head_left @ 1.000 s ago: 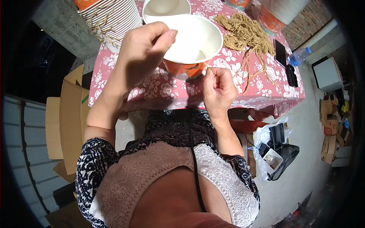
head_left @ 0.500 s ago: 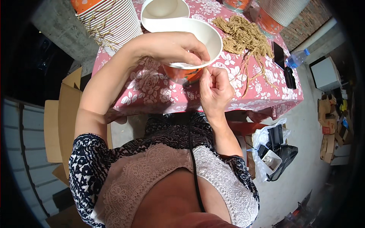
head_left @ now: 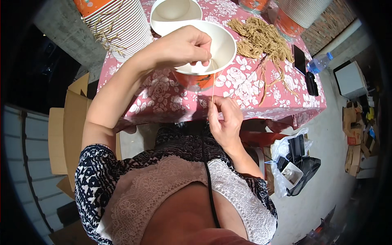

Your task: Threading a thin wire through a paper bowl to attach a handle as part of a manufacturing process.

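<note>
A paper bucket [head_left: 226, 47], white inside and orange patterned outside, stands near the table's front. A thin tan string [head_left: 214, 83] runs over or through its near rim; which one I cannot tell. Above the bucket's opening my left hand [head_left: 185, 48] is closed, pinching the string's inner end. Outside, by the table's front edge, my right hand [head_left: 227, 118] pinches the string's other end and draws it downward. Behind the bucket lies another white bucket [head_left: 175, 10], its opening facing me. A heap of tan strings [head_left: 261, 38] lies to the right.
A tall stack of buckets [head_left: 118, 34] with strings hanging from them stands at the left; more buckets [head_left: 304, 16] are at the far right. A phone [head_left: 299, 59], a black case [head_left: 311, 83] and a water bottle [head_left: 319, 63] sit by the right edge. Cardboard boxes [head_left: 69, 134] stand left of me.
My right hand has moved from the bucket's rim toward me, with the string now stretched out. My left hand has lifted a little and shifted left.
</note>
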`<state>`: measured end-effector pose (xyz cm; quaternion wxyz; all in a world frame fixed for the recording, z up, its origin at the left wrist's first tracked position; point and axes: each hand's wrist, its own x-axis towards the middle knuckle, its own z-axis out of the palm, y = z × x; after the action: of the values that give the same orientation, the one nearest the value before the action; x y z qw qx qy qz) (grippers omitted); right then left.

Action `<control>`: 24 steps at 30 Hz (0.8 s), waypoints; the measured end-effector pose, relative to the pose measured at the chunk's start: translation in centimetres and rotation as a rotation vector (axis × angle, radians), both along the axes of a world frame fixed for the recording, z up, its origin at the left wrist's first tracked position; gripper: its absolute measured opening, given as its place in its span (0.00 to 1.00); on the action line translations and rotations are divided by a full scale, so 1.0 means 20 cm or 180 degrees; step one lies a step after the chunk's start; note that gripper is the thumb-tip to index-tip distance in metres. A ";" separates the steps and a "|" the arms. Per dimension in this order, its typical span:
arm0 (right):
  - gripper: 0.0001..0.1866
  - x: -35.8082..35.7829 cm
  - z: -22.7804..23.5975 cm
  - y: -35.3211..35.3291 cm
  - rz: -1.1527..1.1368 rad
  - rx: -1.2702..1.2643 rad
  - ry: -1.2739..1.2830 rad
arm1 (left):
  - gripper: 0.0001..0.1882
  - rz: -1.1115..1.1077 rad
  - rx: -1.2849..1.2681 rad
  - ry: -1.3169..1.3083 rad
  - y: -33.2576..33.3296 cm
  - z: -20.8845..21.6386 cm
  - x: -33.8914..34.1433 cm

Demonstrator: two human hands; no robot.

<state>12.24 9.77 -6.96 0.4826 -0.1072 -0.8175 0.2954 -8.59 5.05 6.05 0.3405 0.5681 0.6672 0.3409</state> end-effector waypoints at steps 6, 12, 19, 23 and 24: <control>0.07 0.05 0.10 -0.01 0.0229 0.0025 0.0269 | 0.10 -0.0096 0.0452 -0.0833 -0.03 0.00 0.06; 0.07 0.05 0.09 -0.01 0.0277 -0.0062 0.0118 | 0.09 -0.0054 0.0815 -0.1215 -0.01 0.02 0.12; 0.09 0.09 0.22 0.01 0.0414 -0.1161 0.0346 | 0.07 -0.0175 0.0520 -0.0863 0.00 0.01 0.12; 0.08 0.10 0.26 0.09 0.1165 -0.1780 0.0688 | 0.05 -0.0158 0.0372 -0.1031 0.01 0.01 0.13; 0.08 0.10 0.28 0.09 0.1351 -0.1930 0.0695 | 0.06 -0.0150 0.0344 -0.1012 0.01 0.01 0.13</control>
<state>14.28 11.63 -1.36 0.4414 -0.0414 -0.6408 0.6268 -6.08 5.23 6.21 0.4185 0.5400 0.5722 0.4538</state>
